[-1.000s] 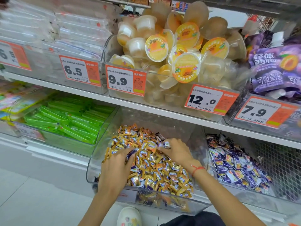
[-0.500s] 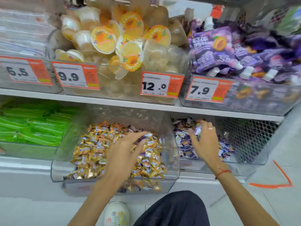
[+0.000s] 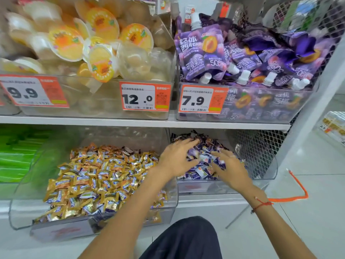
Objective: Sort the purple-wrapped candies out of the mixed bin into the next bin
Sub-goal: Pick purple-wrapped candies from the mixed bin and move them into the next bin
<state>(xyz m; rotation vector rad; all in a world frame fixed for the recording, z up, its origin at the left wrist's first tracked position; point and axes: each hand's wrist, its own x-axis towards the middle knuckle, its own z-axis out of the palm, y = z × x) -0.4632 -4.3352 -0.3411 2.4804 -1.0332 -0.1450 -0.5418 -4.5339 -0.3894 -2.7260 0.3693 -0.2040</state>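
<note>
Small purple foil-wrapped candies point(image 3: 202, 161) fill the clear plastic right-hand bin point(image 3: 265, 172) on the lower shelf; light, crinkly, slippery, best pinched by the twisted ends. Left hand point(image 3: 177, 159) and right hand point(image 3: 228, 166) hover above them, fingers spread; grip cannot be told. A few remain in the clear gold-candy bin point(image 3: 24, 212) alongside.
</note>
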